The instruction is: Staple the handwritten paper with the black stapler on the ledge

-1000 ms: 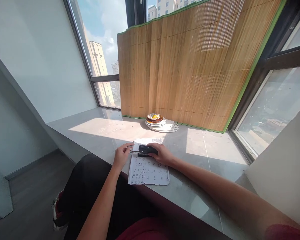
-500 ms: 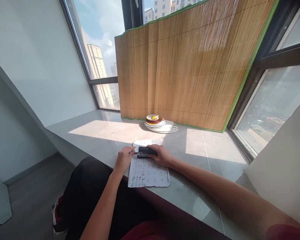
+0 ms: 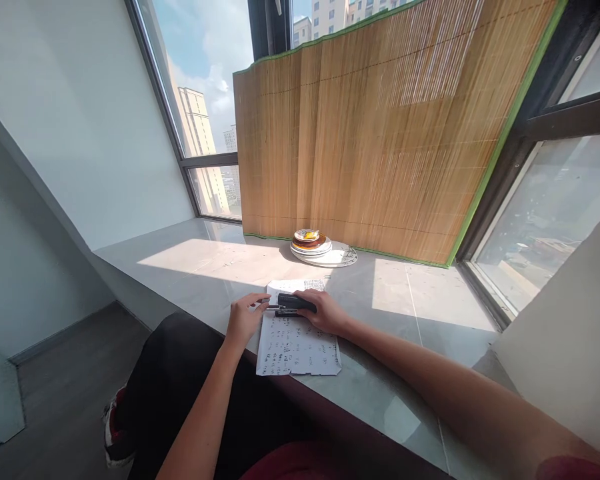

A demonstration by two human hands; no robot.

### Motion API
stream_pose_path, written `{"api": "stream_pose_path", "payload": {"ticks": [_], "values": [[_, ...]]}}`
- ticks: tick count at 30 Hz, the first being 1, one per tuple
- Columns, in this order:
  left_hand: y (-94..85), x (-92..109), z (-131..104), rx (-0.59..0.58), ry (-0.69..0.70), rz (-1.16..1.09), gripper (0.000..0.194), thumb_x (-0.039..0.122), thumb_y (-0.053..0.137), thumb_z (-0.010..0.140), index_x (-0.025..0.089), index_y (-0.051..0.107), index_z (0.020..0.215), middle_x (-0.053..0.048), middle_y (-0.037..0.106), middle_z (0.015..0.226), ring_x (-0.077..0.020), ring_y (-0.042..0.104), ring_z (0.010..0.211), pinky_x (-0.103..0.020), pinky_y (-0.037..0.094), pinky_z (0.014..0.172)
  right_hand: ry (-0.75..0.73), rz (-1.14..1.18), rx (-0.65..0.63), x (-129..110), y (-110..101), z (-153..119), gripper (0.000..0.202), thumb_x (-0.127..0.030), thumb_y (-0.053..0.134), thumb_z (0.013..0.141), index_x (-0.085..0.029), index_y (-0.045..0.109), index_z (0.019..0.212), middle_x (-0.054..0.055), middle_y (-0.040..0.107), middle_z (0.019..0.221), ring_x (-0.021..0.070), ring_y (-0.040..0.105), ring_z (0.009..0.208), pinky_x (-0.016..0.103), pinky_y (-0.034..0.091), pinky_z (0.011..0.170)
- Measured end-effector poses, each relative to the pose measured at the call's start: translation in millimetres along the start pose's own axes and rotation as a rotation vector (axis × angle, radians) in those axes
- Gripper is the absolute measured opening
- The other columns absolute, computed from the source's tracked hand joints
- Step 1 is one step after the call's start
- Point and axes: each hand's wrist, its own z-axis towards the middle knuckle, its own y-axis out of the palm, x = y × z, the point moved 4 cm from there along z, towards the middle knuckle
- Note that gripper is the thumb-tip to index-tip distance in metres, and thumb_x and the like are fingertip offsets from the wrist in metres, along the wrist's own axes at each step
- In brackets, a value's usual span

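A black stapler (image 3: 296,303) lies over the upper part of a white sheet of paper (image 3: 300,347) covered in dark handwriting. My right hand (image 3: 325,311) is wrapped round the stapler's right end. The stapler's top and base are apart at the left end, with a thin metal part showing between them. My left hand (image 3: 246,318) is at the left of the stapler, thumb and fingers pinched on the end of that thin part, which is too small to make out well. The paper rests on the grey tiled sill.
Behind the paper, a stack of small plates (image 3: 311,244) stands beside a flat white plate (image 3: 343,255) on the sill (image 3: 220,267). A bamboo blind (image 3: 360,147) leans against the windows. My dark-clothed legs are below the sill's front edge.
My left hand has moved slightly left, away from the stapler, and more of the thin metal part shows between them. My right hand stays on the stapler.
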Motion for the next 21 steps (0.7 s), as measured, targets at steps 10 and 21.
{"api": "stream_pose_path", "payload": {"ticks": [10, 21], "values": [[7.6, -7, 3, -0.098, -0.017, 0.077, 0.018, 0.028, 0.064, 0.096, 0.023, 0.080, 0.104, -0.010, 0.075, 0.111, -0.0314, 0.067, 0.111, -0.043, 0.054, 0.095, 0.008, -0.005, -0.005, -3, -2, 0, 0.042, -0.021, 0.074, 0.094, -0.022, 0.070, 0.136, 0.012, 0.078, 0.120, 0.0309, 0.072, 0.111, 0.044, 0.056, 0.097], [13.3, 4, -1, -0.242, -0.026, 0.021, 0.015, 0.025, 0.059, 0.098, 0.021, 0.072, 0.105, -0.009, 0.071, 0.104, -0.0279, 0.068, 0.100, -0.041, 0.054, 0.091, 0.013, -0.007, -0.002, -3, -2, 1, 0.041, -0.021, 0.073, 0.094, -0.022, 0.071, 0.134, 0.012, 0.079, 0.117, 0.0311, 0.073, 0.109, 0.043, 0.057, 0.095]]}}
